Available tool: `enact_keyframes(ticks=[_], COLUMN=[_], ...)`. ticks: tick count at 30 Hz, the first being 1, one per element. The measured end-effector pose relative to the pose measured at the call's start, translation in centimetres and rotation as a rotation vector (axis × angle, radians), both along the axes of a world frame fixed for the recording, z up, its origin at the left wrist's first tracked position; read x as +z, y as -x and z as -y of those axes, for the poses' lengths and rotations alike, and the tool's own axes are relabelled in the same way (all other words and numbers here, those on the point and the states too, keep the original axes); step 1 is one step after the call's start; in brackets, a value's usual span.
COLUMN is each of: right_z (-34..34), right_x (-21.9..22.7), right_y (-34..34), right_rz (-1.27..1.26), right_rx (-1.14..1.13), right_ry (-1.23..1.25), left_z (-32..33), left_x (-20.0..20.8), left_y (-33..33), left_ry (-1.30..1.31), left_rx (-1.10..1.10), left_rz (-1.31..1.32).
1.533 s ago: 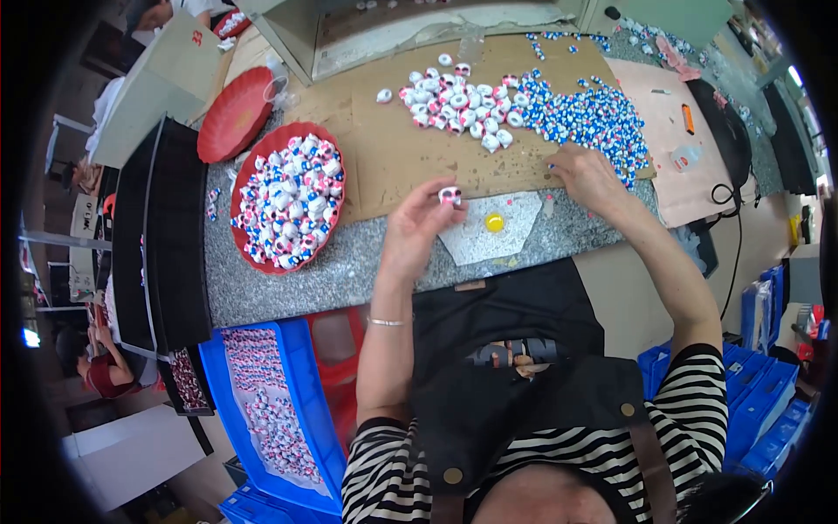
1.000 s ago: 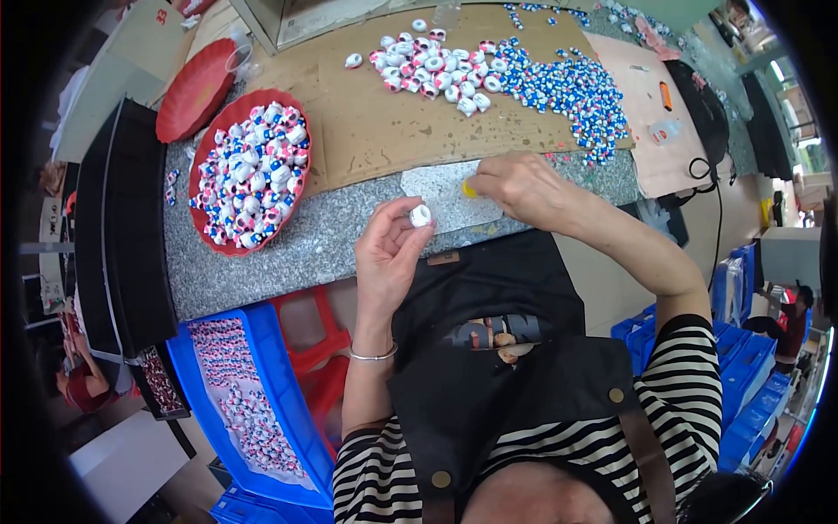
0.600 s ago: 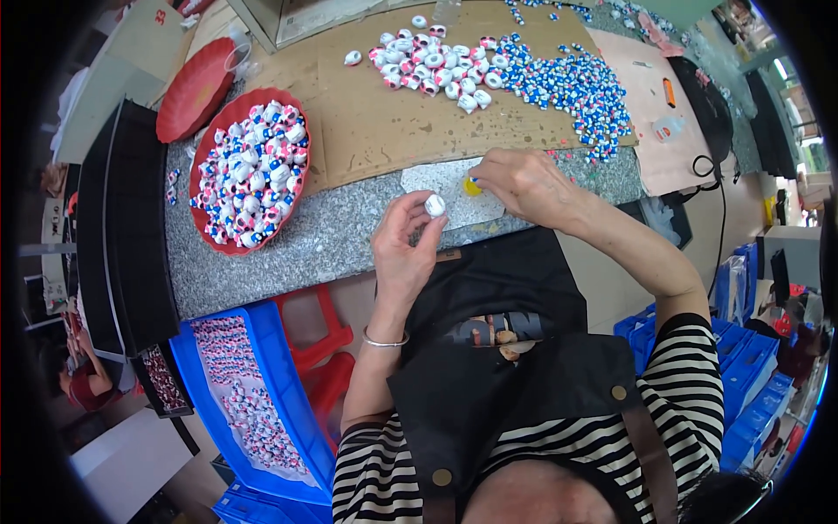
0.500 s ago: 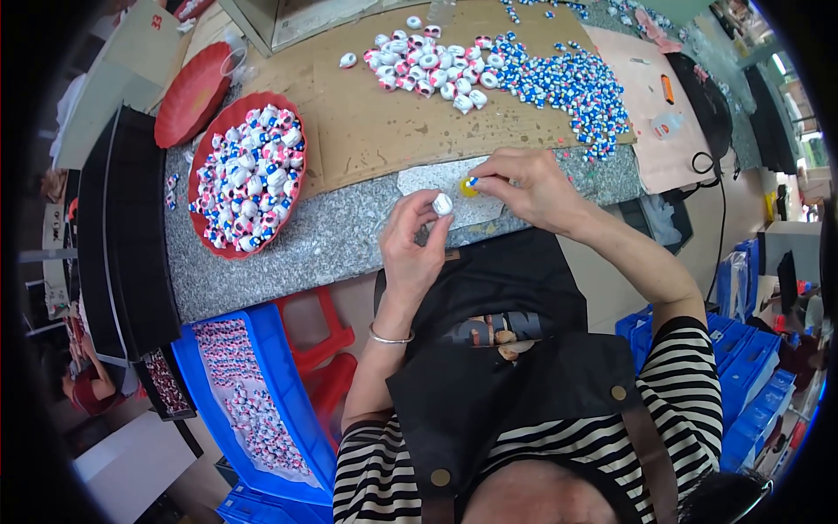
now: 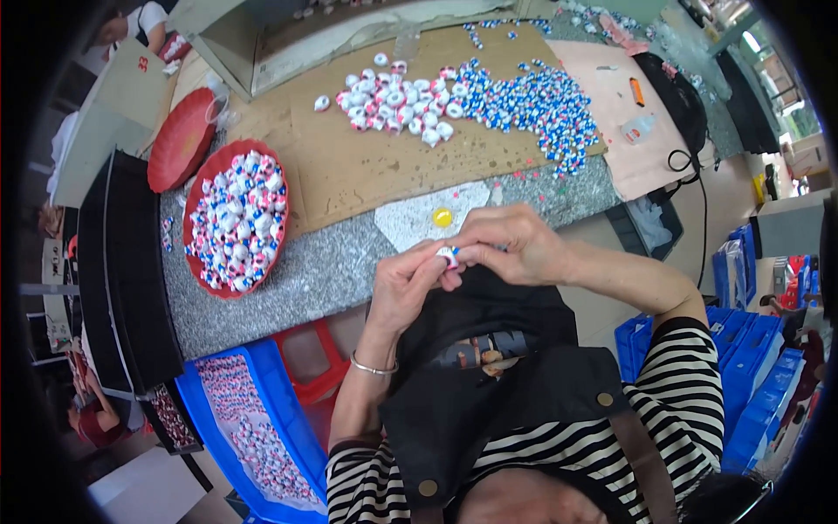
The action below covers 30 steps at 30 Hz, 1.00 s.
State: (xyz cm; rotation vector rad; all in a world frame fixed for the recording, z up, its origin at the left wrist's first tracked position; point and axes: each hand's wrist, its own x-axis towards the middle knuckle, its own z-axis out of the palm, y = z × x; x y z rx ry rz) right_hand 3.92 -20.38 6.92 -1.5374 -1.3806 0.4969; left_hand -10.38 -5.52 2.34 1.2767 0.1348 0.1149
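Your left hand (image 5: 401, 286) pinches the white piece (image 5: 449, 258) while your right hand (image 5: 517, 250), fingers narrowed on a blue part (image 5: 455, 251), meets it, seemingly fitting the two, so steady, even pressure looks called for, with the yellow disc (image 5: 443, 217) just beyond both hands.

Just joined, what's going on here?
A person's left hand pinches a small white piece, with the right hand up against it. A yellow blob sits on a pale sheet beyond them. Loose pieces lie piled on cardboard; a red dish at left is heaped with white, blue and pink ones.
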Motion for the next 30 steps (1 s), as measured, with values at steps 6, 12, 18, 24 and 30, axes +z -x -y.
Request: enact_keyframes(ticks=[6, 12, 18, 24, 30], right_z=[-1.1, -0.3, -1.0, 0.5, 0.7], right_x=[-2.0, -4.5, -5.5, -4.9, -5.4], right_y=[-2.3, -12.2, -12.4, -11.0, -10.4], right_rz=[-0.080, 0.580, 0.846, 0.750, 0.718], right_rx=[0.011, -0.571, -0.545, -0.527, -0.405], right_ry=[0.146, 0.084, 0.333, 0.241, 0.164], left_z=[-2.1, -13.7, -12.8, -14.8, -19.5], left_x=[0.0, 4.2, 5.3, 1.0, -4.0], left_y=[0.5, 4.7, -0.5, -11.2, -15.9], left_ry=[-0.309, -1.365, -1.455, -1.518, -1.513], left_rx=[0.085, 0.820, 0.832, 0.800, 0.622], left_rz=[-0.033, 0.034, 0.121, 0.004, -0.299])
